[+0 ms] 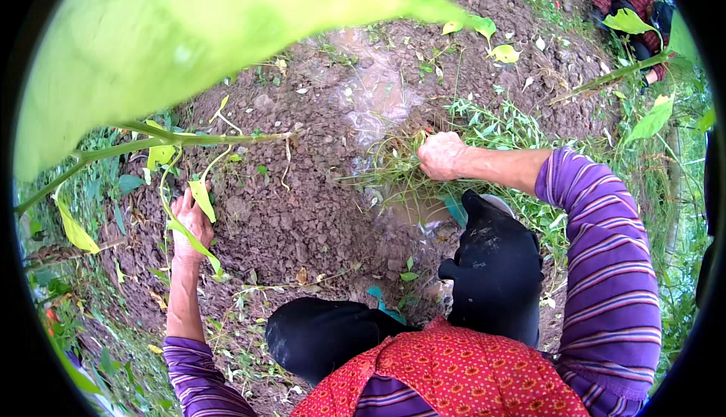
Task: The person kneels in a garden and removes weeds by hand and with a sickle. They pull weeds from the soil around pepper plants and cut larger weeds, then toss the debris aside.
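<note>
My right hand [441,156] is closed around a bunch of green grass and weeds [405,159], low over the wet middle of the soil. A small red thing shows by its fingers. On the left, my left hand [193,225] reaches down to the brown soil [300,213], partly behind yellow-green leaves [201,198]; its fingertips are partly hidden, and whether they hold anything is unclear. More pulled-looking weeds [493,128] lie beyond my right hand.
A large blurred leaf [198,31] covers the upper left. Plant stems [227,140] cross in front of the left side. Shallow muddy water [377,99] lies between the soil beds. My knees in dark trousers [493,264] are bent below. Another person [627,3] crouches at the far upper right.
</note>
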Demonstrator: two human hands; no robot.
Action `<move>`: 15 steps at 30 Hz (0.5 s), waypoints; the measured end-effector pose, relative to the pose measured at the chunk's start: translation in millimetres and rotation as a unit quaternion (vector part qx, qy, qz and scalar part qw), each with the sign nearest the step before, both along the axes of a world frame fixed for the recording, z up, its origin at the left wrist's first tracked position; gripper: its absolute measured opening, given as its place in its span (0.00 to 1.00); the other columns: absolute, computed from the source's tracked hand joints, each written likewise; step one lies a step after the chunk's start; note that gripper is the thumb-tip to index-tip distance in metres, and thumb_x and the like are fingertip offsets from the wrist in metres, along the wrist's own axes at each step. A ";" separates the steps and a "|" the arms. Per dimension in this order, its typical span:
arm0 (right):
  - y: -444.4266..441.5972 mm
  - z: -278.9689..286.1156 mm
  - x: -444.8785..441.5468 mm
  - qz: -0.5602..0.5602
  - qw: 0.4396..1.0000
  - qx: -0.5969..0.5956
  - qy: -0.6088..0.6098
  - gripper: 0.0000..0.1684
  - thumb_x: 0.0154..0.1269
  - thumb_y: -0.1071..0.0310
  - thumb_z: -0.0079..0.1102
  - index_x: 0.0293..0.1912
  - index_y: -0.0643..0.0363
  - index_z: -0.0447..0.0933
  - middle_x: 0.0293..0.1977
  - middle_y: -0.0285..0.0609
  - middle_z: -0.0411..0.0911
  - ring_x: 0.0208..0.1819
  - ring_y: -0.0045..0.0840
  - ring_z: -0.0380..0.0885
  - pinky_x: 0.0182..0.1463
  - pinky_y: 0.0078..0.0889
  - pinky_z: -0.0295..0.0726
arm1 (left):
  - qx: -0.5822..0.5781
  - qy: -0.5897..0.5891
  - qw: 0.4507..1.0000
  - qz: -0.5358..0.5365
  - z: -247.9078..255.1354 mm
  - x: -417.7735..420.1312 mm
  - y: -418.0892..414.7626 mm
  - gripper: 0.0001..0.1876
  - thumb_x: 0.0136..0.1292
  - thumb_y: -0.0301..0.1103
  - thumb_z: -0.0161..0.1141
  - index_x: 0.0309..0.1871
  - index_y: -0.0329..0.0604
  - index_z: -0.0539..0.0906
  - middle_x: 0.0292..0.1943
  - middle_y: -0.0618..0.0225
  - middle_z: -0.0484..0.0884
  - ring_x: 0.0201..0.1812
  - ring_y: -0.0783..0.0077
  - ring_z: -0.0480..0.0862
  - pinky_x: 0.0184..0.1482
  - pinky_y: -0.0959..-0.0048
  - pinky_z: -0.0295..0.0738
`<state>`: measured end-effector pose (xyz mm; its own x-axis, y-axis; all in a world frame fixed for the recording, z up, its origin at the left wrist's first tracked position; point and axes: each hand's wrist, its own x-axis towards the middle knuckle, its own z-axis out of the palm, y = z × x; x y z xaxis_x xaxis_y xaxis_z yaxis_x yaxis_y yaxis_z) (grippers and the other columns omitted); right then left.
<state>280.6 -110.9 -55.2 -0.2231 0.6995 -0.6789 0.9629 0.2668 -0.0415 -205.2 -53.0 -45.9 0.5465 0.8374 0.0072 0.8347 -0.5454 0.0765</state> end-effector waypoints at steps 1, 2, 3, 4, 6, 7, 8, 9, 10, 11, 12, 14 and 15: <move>1.6 1.3 0.3 0.000 1.000 -0.007 -0.002 0.14 0.55 0.58 0.55 0.30 0.59 0.80 0.28 0.51 0.81 0.34 0.45 0.81 0.38 0.45 0.80 | 0.018 -0.013 1.000 -0.016 -1.0 1.6 1.2 0.30 0.46 0.20 0.52 0.58 0.41 0.74 0.42 0.56 0.73 0.39 0.52 0.72 0.43 0.60 0.66; 2.8 3.8 0.7 -0.001 1.000 -0.014 -0.005 0.14 0.55 0.58 0.55 0.30 0.59 0.81 0.28 0.51 0.81 0.34 0.45 0.81 0.39 0.45 0.80 | -0.005 -0.004 1.000 -0.008 -1.6 2.0 2.4 0.30 0.47 0.19 0.52 0.60 0.43 0.72 0.44 0.54 0.73 0.41 0.51 0.72 0.46 0.59 0.66; 5.3 10.4 -0.3 -0.010 1.000 -0.018 -0.009 0.14 0.55 0.58 0.55 0.30 0.59 0.81 0.29 0.51 0.81 0.35 0.45 0.81 0.39 0.45 0.80 | -0.028 0.005 1.000 0.002 -2.1 1.2 3.3 0.31 0.49 0.19 0.53 0.62 0.44 0.70 0.45 0.53 0.74 0.44 0.50 0.73 0.49 0.57 0.66; 7.8 21.0 -2.5 -0.015 1.000 -0.022 -0.010 0.14 0.55 0.58 0.55 0.30 0.59 0.81 0.29 0.51 0.81 0.35 0.45 0.81 0.39 0.45 0.80 | -0.050 0.016 0.999 0.015 -1.1 -1.1 0.7 0.32 0.51 0.18 0.54 0.63 0.46 0.69 0.47 0.52 0.74 0.47 0.49 0.73 0.52 0.56 0.66; 17.9 37.2 1.9 0.001 0.999 -0.031 -0.007 0.14 0.56 0.58 0.55 0.31 0.57 0.81 0.31 0.52 0.81 0.37 0.44 0.81 0.41 0.43 0.80 | -0.026 0.031 0.999 0.015 -9.7 -14.4 2.6 0.31 0.51 0.18 0.54 0.63 0.45 0.69 0.49 0.50 0.74 0.49 0.47 0.73 0.53 0.56 0.66; 18.5 42.0 2.8 0.001 1.000 -0.030 -0.006 0.14 0.56 0.58 0.55 0.31 0.57 0.81 0.31 0.52 0.81 0.37 0.44 0.81 0.41 0.43 0.80 | -0.011 0.022 1.000 0.012 -8.6 -14.8 3.0 0.31 0.51 0.18 0.54 0.63 0.45 0.69 0.50 0.49 0.73 0.49 0.47 0.73 0.53 0.55 0.66; 18.5 45.8 2.9 0.001 1.000 -0.029 -0.004 0.14 0.56 0.58 0.55 0.31 0.57 0.81 0.31 0.52 0.81 0.38 0.44 0.81 0.41 0.43 0.80 | -0.015 0.012 1.000 0.004 -15.9 -19.8 3.8 0.31 0.52 0.18 0.54 0.63 0.45 0.68 0.50 0.48 0.73 0.50 0.46 0.73 0.54 0.55 0.66; 19.1 49.1 2.6 0.002 1.000 -0.028 -0.002 0.14 0.56 0.58 0.55 0.31 0.57 0.81 0.32 0.52 0.81 0.38 0.44 0.81 0.41 0.42 0.80 | 0.035 0.003 0.999 -0.023 -19.4 -18.6 0.3 0.31 0.52 0.18 0.55 0.63 0.45 0.69 0.50 0.48 0.73 0.50 0.46 0.73 0.55 0.55 0.65; 16.0 50.4 3.1 -0.022 0.999 -0.029 -0.004 0.14 0.56 0.58 0.54 0.31 0.57 0.81 0.33 0.52 0.81 0.39 0.43 0.81 0.41 0.42 0.80 | 0.007 0.012 1.000 -0.012 -15.9 -12.4 1.6 0.31 0.52 0.18 0.55 0.63 0.46 0.69 0.50 0.48 0.73 0.50 0.46 0.73 0.56 0.55 0.65; 22.6 43.2 11.0 -0.016 0.999 -0.024 -0.044 0.14 0.57 0.59 0.53 0.33 0.57 0.81 0.35 0.51 0.81 0.40 0.41 0.81 0.42 0.42 0.81 | -0.021 0.022 1.000 0.000 -9.3 -6.9 3.4 0.31 0.52 0.18 0.55 0.63 0.46 0.69 0.51 0.48 0.73 0.51 0.46 0.73 0.56 0.55 0.65; 35.6 49.1 14.4 -0.015 0.996 -0.029 -0.088 0.13 0.57 0.58 0.53 0.34 0.55 0.81 0.35 0.47 0.81 0.40 0.38 0.81 0.42 0.42 0.80 | -0.090 0.073 0.992 0.056 3.5 0.8 -1.1 0.31 0.52 0.19 0.55 0.63 0.46 0.69 0.51 0.47 0.73 0.51 0.46 0.73 0.57 0.56 0.65; 65.6 60.0 35.4 -0.052 0.987 -0.019 -0.153 0.14 0.57 0.54 0.54 0.37 0.49 0.82 0.37 0.40 0.82 0.41 0.32 0.81 0.41 0.41 0.79 | -0.032 0.017 0.998 0.050 2.8 -5.0 -3.6 0.30 0.52 0.20 0.55 0.63 0.46 0.69 0.49 0.49 0.74 0.51 0.47 0.73 0.56 0.56 0.66; 75.6 67.4 50.3 -0.055 0.985 0.016 -0.164 0.16 0.57 0.53 0.56 0.43 0.46 0.80 0.39 0.38 0.81 0.44 0.31 0.80 0.44 0.39 0.78 | -0.005 -0.011 0.999 0.042 -0.2 -5.8 -3.5 0.30 0.53 0.21 0.55 0.63 0.46 0.70 0.48 0.50 0.74 0.50 0.47 0.73 0.55 0.56 0.66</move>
<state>330.9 -35.3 12.3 0.0831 0.7292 -0.6793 0.9462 0.1562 0.2834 -211.0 -56.5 -46.1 0.4741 0.8804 0.0100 0.8755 -0.4726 0.1011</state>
